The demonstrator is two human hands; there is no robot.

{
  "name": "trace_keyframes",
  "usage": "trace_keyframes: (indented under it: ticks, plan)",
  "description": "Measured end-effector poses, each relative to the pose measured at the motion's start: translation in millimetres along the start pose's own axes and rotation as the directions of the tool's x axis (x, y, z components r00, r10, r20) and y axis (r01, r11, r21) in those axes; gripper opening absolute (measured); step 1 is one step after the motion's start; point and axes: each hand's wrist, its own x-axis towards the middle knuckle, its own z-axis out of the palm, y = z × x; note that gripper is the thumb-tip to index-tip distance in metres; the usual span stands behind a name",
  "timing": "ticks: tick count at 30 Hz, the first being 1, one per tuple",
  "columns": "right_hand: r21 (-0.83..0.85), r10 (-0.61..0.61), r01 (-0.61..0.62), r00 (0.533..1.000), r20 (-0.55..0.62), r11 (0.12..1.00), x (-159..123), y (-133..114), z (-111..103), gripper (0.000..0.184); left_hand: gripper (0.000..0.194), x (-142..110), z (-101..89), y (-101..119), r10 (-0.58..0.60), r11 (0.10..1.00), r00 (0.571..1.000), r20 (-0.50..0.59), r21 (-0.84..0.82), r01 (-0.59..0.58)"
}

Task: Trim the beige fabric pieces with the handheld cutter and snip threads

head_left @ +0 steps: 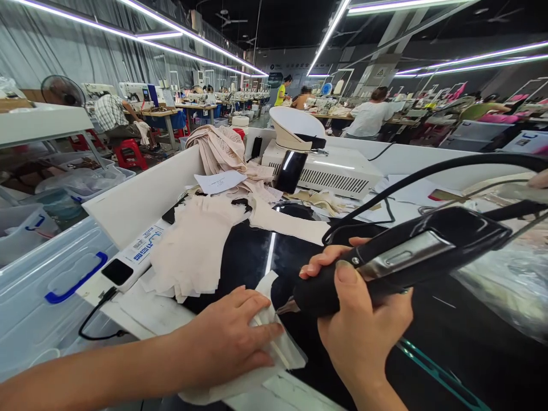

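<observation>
My left hand [229, 337] lies flat, fingers spread, pressing a small white fabric piece [280, 348] onto the glossy black worktop [449, 337]. My right hand [357, 325] is wrapped round a black corded hand tool [411, 254]. The tool's metal tip [286, 308] touches the white fabric just beside my left fingertips. A black cable [428, 171] runs from the tool up and to the right.
A stack of beige cut fabric pieces [194, 248] lies left of the worktop, with more beige cloth [220, 149] heaped behind. A white machine [329, 168] stands at the back. Clear plastic bins [51, 268] sit at the left. Other people work at sewing tables far behind.
</observation>
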Motion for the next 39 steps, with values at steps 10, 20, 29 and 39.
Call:
trace_keyframes:
  ticks: [10,20,29,39]
  plan:
    - [0.026,0.012,-0.013,1.0,0.002,1.0,-4,-1,-5,0.041,0.026,30,-11.3,-48,0.151,0.966,0.988,0.03,-0.218,-0.141]
    - [0.023,-0.04,0.039,0.998,0.045,0.999,-6,1,-5,0.038,0.029,27,-11.2,-77,0.188,0.938,0.98,0.061,-0.306,-0.161]
    - [0.051,-0.032,0.029,0.999,0.043,0.998,-9,-1,0,0.041,0.033,21,-22.7,-78,0.267,0.958,0.943,0.2,-0.166,-0.236]
    - [0.017,-0.03,0.029,0.999,0.04,0.999,-7,0,-2,0.039,0.039,16,-18.8,-75,0.316,0.949,0.927,0.204,-0.064,-0.309]
